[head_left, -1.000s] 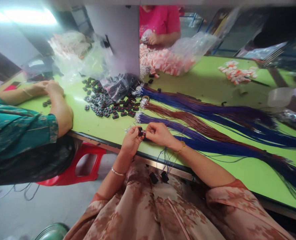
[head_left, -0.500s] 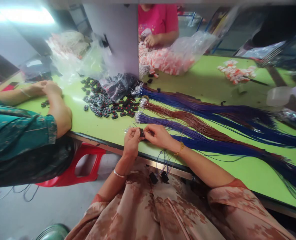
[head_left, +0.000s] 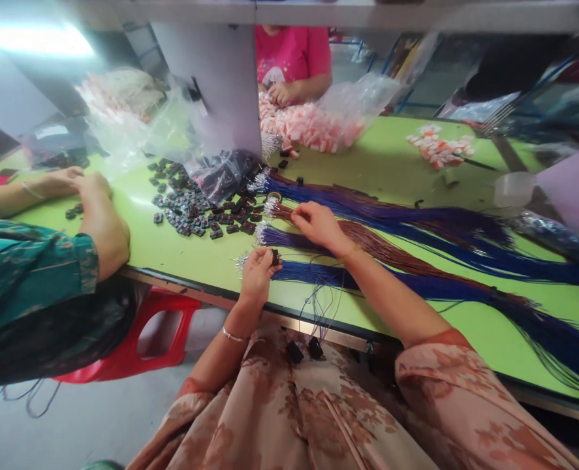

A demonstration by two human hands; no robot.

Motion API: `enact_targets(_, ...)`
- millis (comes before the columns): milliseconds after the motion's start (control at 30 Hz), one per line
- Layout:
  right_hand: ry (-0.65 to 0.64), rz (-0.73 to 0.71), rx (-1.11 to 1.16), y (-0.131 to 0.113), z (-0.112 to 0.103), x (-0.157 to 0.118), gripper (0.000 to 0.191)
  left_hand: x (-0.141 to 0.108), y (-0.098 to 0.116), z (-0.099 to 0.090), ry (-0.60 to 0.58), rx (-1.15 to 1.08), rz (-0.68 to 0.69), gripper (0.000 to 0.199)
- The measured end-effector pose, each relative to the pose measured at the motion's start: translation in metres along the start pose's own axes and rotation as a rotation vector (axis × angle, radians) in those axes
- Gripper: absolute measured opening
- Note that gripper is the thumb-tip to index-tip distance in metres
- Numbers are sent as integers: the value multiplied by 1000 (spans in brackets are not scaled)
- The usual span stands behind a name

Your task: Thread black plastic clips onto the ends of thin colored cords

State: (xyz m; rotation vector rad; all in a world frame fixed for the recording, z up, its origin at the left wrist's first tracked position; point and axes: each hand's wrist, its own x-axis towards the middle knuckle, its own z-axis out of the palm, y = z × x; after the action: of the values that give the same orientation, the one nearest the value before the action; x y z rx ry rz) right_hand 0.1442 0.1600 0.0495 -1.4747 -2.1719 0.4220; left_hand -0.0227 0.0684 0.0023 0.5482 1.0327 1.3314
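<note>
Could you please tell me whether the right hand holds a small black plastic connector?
No, the left hand holds the small black plastic connector, while the right hand is at the long brown wires.

A small black connector (head_left: 275, 257) sits in the left fingers (head_left: 266, 259); long brown wires (head_left: 377, 241) lie bundled beyond.

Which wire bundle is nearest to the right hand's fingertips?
The brown bundle, between the purple bundle and the far, mostly blue one; the fingertips of the right hand are at its wires.
</note>
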Motion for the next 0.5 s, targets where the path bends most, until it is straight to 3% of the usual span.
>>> enact_targets(100, -33, 179, -255, 23, 3, 25, 21, 3, -1, -3, -17, 3, -13, 41)
enact_targets(167, -91, 219, -307, 32, 8, 32, 21, 3, -2, -5, -26, 7, -15, 42)
enact_targets(500, -187, 76, -406, 43, 5, 31, 24, 2, -2, -6, -32, 3, -28, 47)
